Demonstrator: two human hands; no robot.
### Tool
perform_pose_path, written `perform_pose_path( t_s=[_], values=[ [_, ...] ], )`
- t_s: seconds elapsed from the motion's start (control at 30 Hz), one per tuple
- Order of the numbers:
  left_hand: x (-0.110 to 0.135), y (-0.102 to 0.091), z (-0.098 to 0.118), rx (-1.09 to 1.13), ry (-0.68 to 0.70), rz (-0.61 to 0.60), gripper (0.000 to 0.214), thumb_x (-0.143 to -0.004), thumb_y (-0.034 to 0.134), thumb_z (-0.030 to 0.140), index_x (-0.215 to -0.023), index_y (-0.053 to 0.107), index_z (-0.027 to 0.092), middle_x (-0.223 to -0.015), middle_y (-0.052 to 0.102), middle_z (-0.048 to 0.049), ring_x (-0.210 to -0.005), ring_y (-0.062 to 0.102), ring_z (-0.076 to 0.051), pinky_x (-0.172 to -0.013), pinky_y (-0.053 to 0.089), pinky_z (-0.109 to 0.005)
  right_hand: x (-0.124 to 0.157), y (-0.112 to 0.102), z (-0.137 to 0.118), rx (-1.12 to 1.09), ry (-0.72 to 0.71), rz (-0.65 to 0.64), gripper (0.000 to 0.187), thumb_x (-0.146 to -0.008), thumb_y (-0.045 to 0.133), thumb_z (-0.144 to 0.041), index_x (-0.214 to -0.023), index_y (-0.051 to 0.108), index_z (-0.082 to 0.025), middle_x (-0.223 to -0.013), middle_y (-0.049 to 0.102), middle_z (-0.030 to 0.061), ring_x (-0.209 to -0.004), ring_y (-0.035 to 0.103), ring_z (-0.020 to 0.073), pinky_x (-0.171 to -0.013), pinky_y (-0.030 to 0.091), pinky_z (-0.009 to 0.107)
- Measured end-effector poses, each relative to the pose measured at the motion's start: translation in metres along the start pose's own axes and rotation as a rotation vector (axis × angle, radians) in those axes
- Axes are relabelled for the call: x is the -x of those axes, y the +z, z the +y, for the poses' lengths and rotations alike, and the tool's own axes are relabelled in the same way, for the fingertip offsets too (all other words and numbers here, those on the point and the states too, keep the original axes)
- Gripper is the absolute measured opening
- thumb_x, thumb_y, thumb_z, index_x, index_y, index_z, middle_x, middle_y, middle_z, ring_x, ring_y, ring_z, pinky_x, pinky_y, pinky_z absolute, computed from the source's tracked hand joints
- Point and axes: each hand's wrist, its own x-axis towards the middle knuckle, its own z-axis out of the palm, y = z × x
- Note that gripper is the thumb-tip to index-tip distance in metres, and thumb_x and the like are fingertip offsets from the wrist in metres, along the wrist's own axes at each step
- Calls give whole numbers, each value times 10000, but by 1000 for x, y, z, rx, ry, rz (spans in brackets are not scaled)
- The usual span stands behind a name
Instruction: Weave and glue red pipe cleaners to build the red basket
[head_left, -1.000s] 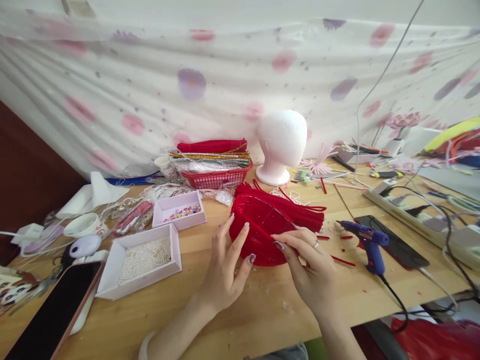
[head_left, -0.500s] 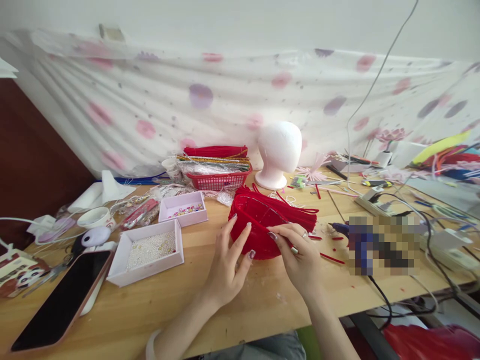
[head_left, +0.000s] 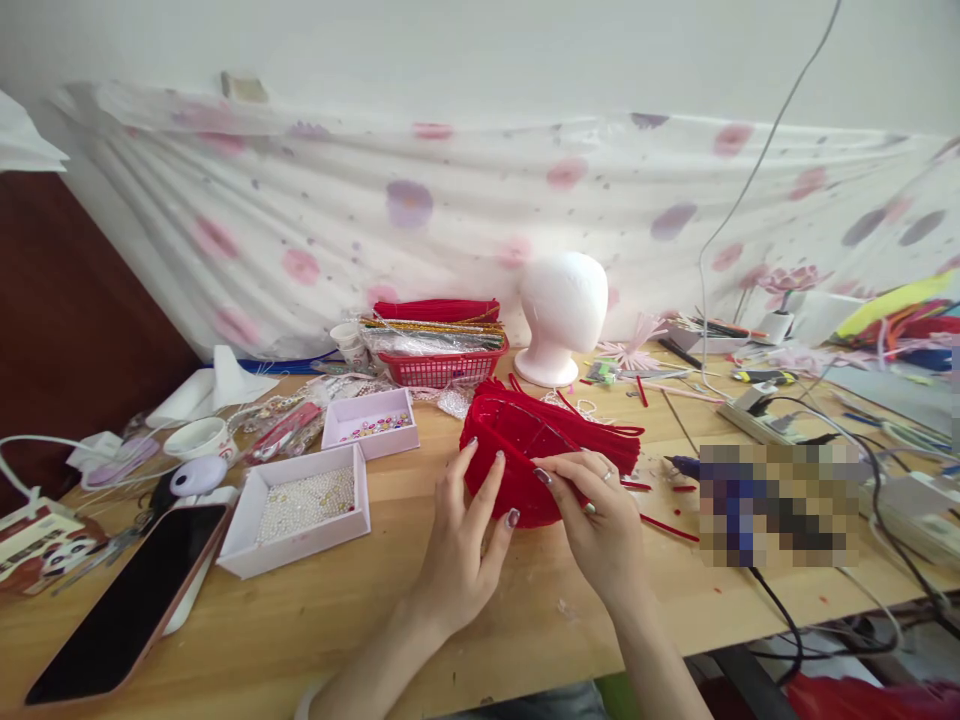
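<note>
A bowl-shaped red fuzzy cap [head_left: 517,478] with thin wire lines across its hollow lies tilted on the table. My left hand [head_left: 469,520] grips its near left side, fingers spread over the rim and thumb lower on the wall. My right hand [head_left: 596,510] pinches at the cap's right edge, thumb against forefinger; whatever is between the tips is too small to make out. A bundle of red chenille stems [head_left: 607,445] lies just behind and right of the cap.
Behind stand a white foam head [head_left: 564,310] and a red basket [head_left: 442,368] of stems. To the left are a bead box [head_left: 296,545], a smaller gem box [head_left: 405,440] and a phone [head_left: 131,610]. Right lie a blurred-out blue tool [head_left: 739,500], a power strip [head_left: 772,425] and cables.
The view has shifted slightly, so everything sits a little lower and mostly further right. Both hands keep nearly the same hold on the cap.
</note>
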Motion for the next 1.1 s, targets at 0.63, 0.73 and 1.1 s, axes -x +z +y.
perform_pose_path(
  t_s=[0.63,0.73,1.1],
  values=[
    [-69,-19,-24,146,80,224,220,-924,731,167,-1119,724,268,-1212,673,-32,-1127,650,-164,-1009,548,-366,0,3,9,8,81,44,234,-952,653,-106,-1119,665,-270,-1000,784,3,-855,705,173,-1058,424,433],
    [-74,-16,-30,99,86,187,221,-915,741,164,-1084,747,306,-1316,609,-31,-1224,594,-201,-1084,499,-442,-4,6,7,-11,79,45,288,-926,675,-81,-1160,660,-248,-949,782,-2,-769,695,153,-1098,410,434],
    [-86,-16,-39,94,168,217,109,-955,666,141,-979,695,244,-1043,633,-26,-1021,612,-182,-1012,479,-397,-15,8,4,48,132,58,327,-869,725,-82,-1142,664,-253,-848,788,-23,-679,700,174,-1075,458,531]
  ],
)
